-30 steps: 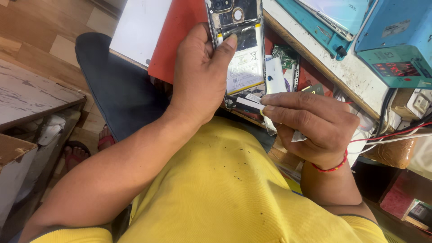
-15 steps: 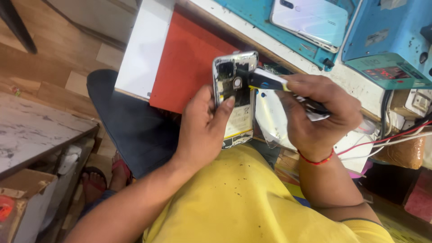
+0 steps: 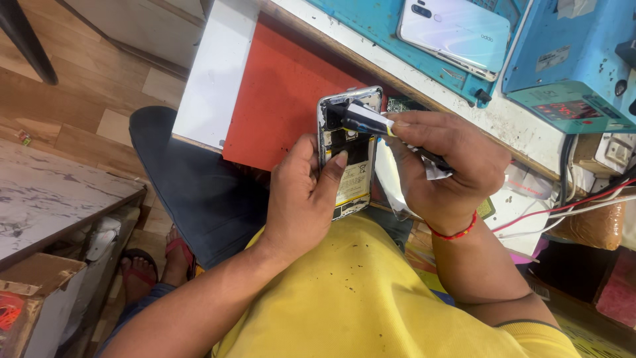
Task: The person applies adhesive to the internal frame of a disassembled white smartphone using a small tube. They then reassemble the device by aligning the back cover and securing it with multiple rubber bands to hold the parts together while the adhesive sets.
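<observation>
Moved: dark tool onto opened phone, gripped by right hand; left hand grips phone above red mat; battery exposed.

R hand w/ tool moved onto phone top

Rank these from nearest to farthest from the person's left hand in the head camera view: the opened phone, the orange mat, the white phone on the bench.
1. Opened phone: held in the left hand.
2. Orange mat: just above the hand, on the bench edge.
3. White phone: far up and to the right, on the teal mat.
</observation>
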